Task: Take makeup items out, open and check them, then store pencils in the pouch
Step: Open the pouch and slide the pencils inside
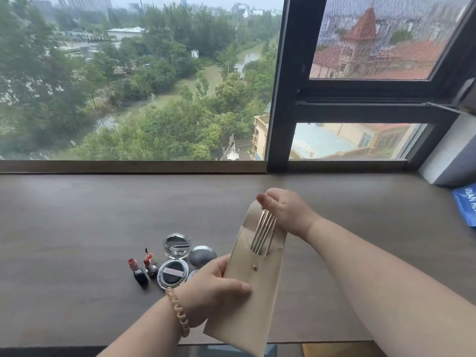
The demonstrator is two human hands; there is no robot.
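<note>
Matt beige cloth pouch [253, 292] with a brass-looking snap; glossy metallic pencils [264, 231]; shiny mirrored compact [176, 261]; matt wood-look sill [77, 228].

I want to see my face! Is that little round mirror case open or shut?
Open. The compact has its mirror lid flipped back, and the puff inside shows.

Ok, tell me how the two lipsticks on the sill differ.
The left lipstick has a black case with a pale logo; the right lipstick has a shiny silver base. The left lipstick's bullet looks dull brownish pink, the right lipstick's redder. Both are uncapped, beside the open compact on the sill.
</note>
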